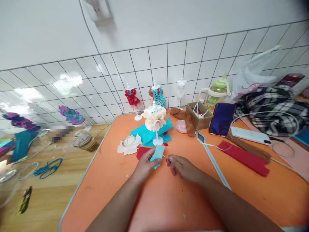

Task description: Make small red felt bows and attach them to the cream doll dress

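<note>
My left hand (146, 162) is closed on a small light-blue crepe paper strip (158, 153), thumb lying across its front. Close to its right, my right hand (180, 166) is pinched around a thin pale stick (164, 156), whose tip reaches toward the strip's edge; most of it is hidden by the fingers. Just beyond both hands stands a miniature white dress form (154, 117) wearing a cream ruffled paper skirt. Under its base lie bright blue paper sheets (145, 133), with a red paper piece (142, 152) near my left hand.
Behind stand dress forms in red (132, 96), blue-brown (157, 93) and plain white (181, 88). Rightward are a pink dish (181, 126), cardboard box (199, 120), phone (222, 119) and red paper strip (243, 158). A tape roll (128, 141) lies left; a cutter (25, 199) lies on the wooden table.
</note>
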